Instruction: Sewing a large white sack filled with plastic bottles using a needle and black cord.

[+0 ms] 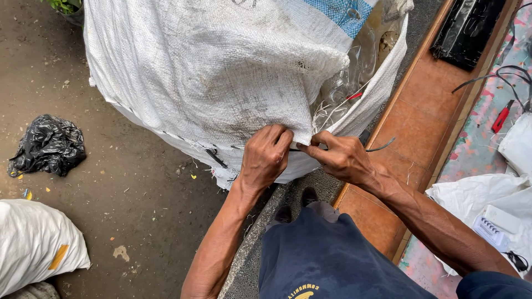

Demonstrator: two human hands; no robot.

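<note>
Your left hand (265,158) clenched tight, fingers gripping folded edge of big white woven sack (210,72), which stands on dirt ground (111,182) just ahead of you. Your right hand (339,156) pinched narrow on thin dark strap (379,147) at same sack edge, touching fabric. Clear plastic bottles (360,61) show inside sack opening. Black plastic bag (49,145) lies well apart, left

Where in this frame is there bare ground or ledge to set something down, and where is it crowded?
Bare dirt lies between the black plastic bag, the big woven sack and the small white sack. The tiled ledge is bare below the black box. Crowded: the sack's edge, gripped by left hand and right hand.
</note>
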